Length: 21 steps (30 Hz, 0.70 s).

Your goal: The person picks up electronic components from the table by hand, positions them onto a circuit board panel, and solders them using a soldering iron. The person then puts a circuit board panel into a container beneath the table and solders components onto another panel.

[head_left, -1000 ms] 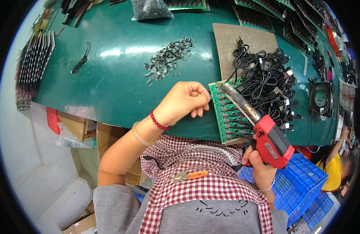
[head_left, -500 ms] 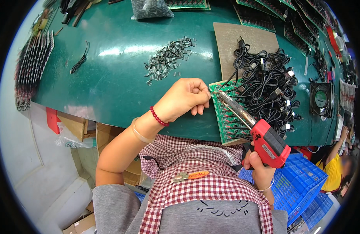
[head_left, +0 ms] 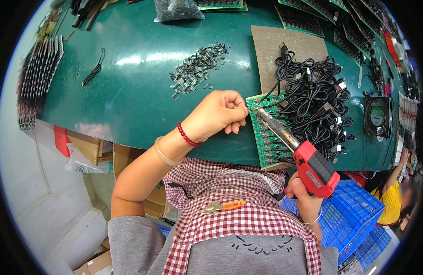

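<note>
My right hand [head_left: 305, 200] grips a red and black soldering gun [head_left: 315, 168] from below. The gun's long metal barrel slants up and left, its tip over the upper left part of a green circuit board [head_left: 263, 145]. At that board's left edge, close to the tip, my left hand [head_left: 217, 115] is closed in a pinch; what sits between thumb and forefinger is hidden. Black USB cables [head_left: 307, 98] lie coiled in a heap across the board's right side. Small multi-pin parts [head_left: 195, 71] lie scattered beyond my left hand.
A brown board [head_left: 275, 46] lies under the cables. A small black fan [head_left: 377, 117] stands at the right, and a grey bag [head_left: 177, 10] at the back. More circuit boards [head_left: 39, 78] stand at the far left. Blue crates [head_left: 349, 215] and a person in yellow [head_left: 391, 204] are lower right.
Almost nothing differs. The soldering gun's handle and my right hand have shifted very slightly left; my left hand stays at the board's edge.
</note>
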Each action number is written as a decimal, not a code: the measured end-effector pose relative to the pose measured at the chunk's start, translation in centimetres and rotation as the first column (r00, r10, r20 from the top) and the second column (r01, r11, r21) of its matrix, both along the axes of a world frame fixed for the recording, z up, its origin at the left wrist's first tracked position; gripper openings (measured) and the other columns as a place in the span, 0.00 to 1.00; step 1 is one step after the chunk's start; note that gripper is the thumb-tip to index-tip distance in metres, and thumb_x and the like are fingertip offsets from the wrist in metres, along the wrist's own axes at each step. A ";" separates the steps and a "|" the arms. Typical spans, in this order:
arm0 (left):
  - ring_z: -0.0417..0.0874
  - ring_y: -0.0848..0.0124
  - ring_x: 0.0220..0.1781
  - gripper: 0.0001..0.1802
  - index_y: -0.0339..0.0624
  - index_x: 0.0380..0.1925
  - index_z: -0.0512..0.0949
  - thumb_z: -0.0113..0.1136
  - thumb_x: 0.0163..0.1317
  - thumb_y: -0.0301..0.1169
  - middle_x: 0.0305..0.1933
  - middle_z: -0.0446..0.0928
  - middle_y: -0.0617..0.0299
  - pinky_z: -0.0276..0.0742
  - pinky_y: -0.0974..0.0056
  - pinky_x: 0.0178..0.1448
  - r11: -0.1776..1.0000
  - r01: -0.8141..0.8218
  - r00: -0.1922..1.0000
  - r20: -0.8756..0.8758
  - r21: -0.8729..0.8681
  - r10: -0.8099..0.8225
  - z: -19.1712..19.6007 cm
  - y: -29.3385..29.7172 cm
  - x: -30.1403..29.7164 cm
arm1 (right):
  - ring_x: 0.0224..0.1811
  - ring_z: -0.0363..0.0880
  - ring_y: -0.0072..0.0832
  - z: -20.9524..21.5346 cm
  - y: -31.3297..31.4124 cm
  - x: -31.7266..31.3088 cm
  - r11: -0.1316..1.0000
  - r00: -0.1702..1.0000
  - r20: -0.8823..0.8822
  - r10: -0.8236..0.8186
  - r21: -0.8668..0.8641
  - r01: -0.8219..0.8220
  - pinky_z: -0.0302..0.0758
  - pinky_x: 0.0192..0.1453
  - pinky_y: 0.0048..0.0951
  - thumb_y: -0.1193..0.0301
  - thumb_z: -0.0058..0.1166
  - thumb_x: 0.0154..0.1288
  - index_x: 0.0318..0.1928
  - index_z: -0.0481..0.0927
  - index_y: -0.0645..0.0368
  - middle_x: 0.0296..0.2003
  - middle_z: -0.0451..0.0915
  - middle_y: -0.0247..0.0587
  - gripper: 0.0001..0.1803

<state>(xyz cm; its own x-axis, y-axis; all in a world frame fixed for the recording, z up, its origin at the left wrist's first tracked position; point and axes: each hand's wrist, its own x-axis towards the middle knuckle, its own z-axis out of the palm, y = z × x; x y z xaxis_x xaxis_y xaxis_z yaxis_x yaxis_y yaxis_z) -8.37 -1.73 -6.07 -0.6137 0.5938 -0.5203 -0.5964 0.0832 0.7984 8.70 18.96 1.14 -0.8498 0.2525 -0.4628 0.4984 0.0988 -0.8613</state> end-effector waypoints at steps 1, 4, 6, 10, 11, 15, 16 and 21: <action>0.73 0.83 0.18 0.04 0.36 0.28 0.71 0.51 0.59 0.26 0.23 0.75 0.62 0.66 0.78 0.20 1.000 -0.002 1.000 -0.001 -0.001 0.002 0.0 0.0 0.0 | 0.16 0.66 0.22 0.0 -0.1 -0.1 1.000 1.000 -0.004 -0.006 0.002 0.006 0.61 0.19 0.23 0.71 0.53 0.57 0.25 0.71 0.65 0.16 0.70 0.37 0.10; 0.73 0.83 0.18 0.04 0.36 0.27 0.71 0.51 0.59 0.25 0.22 0.75 0.62 0.66 0.79 0.21 1.000 -0.005 1.000 -0.002 -0.006 0.005 0.0 0.1 0.1 | 0.15 0.66 0.22 0.1 0.1 0.0 1.000 1.000 -0.012 0.009 0.021 -0.009 0.61 0.19 0.23 0.71 0.52 0.57 0.24 0.71 0.64 0.16 0.70 0.37 0.10; 0.72 0.83 0.18 0.04 0.36 0.27 0.71 0.51 0.58 0.26 0.22 0.75 0.62 0.66 0.79 0.20 1.000 -0.011 1.000 0.000 -0.008 0.011 -0.1 0.0 0.1 | 0.15 0.66 0.22 0.0 0.1 0.2 0.999 0.999 -0.012 0.034 0.040 -0.034 0.61 0.19 0.23 0.70 0.52 0.57 0.25 0.71 0.65 0.16 0.70 0.38 0.10; 0.72 0.83 0.18 0.04 0.36 0.27 0.71 0.51 0.59 0.26 0.22 0.75 0.63 0.66 0.79 0.20 1.000 -0.009 1.000 -0.009 -0.012 0.009 -0.1 0.1 0.1 | 0.15 0.65 0.23 0.0 0.2 0.3 1.000 1.000 -0.029 -0.007 0.002 0.007 0.62 0.19 0.24 0.71 0.53 0.58 0.38 0.71 0.67 0.16 0.70 0.38 0.12; 0.72 0.83 0.18 0.04 0.37 0.27 0.71 0.52 0.59 0.26 0.22 0.75 0.63 0.66 0.79 0.20 1.000 -0.010 1.000 -0.003 -0.012 0.010 -0.1 0.1 0.1 | 0.15 0.65 0.23 0.0 0.2 0.4 1.000 0.999 -0.045 -0.015 -0.005 0.015 0.62 0.19 0.24 0.71 0.53 0.58 0.43 0.69 0.68 0.16 0.70 0.39 0.16; 0.72 0.83 0.18 0.05 0.37 0.28 0.71 0.52 0.59 0.27 0.22 0.75 0.63 0.66 0.79 0.20 1.000 -0.009 1.000 0.001 -0.019 0.009 0.0 0.1 0.1 | 0.15 0.65 0.23 -0.4 0.4 0.6 1.000 0.999 -0.037 -0.017 -0.024 0.016 0.62 0.19 0.24 0.71 0.53 0.57 0.48 0.67 0.68 0.16 0.69 0.39 0.20; 0.72 0.83 0.18 0.05 0.37 0.28 0.71 0.52 0.59 0.27 0.22 0.75 0.63 0.66 0.79 0.20 1.000 -0.012 1.000 0.000 -0.020 0.012 0.0 0.0 0.1 | 0.15 0.65 0.23 -0.5 0.4 0.6 1.000 1.000 -0.023 -0.014 -0.028 0.014 0.62 0.19 0.24 0.71 0.53 0.57 0.47 0.67 0.67 0.16 0.69 0.39 0.19; 0.72 0.83 0.18 0.04 0.37 0.27 0.71 0.52 0.58 0.26 0.22 0.75 0.63 0.65 0.79 0.20 0.999 -0.016 1.000 -0.006 -0.036 0.016 0.1 0.2 0.1 | 0.15 0.65 0.23 -0.1 0.0 0.4 0.999 0.999 -0.012 -0.032 -0.009 0.032 0.61 0.19 0.23 0.71 0.53 0.57 0.39 0.70 0.67 0.15 0.69 0.39 0.13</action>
<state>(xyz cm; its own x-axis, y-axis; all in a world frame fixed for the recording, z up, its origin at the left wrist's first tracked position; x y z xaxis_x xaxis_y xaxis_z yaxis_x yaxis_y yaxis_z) -8.23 -1.58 -5.96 -0.6262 0.5648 -0.5374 -0.5933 0.1020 0.7985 9.07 18.97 1.06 -0.8468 0.2756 -0.4549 0.4907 0.0752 -0.8681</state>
